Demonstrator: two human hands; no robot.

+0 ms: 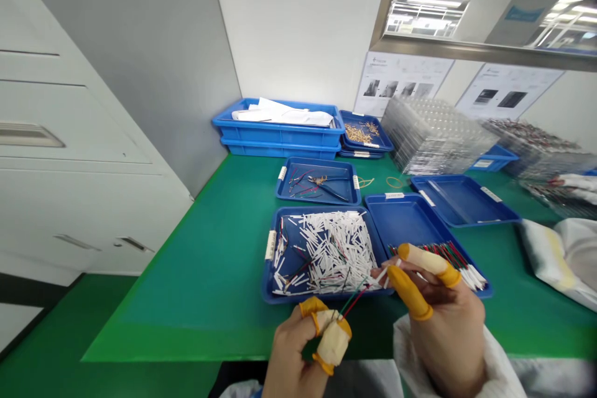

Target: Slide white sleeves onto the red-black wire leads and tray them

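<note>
Wires [353,300], thin, red and green, span the gap between both hands: left hand [291,354] pinched shut on one end, right hand [443,317] clamped near the other, just over a shallow blue plastic tray [321,297].
</note>
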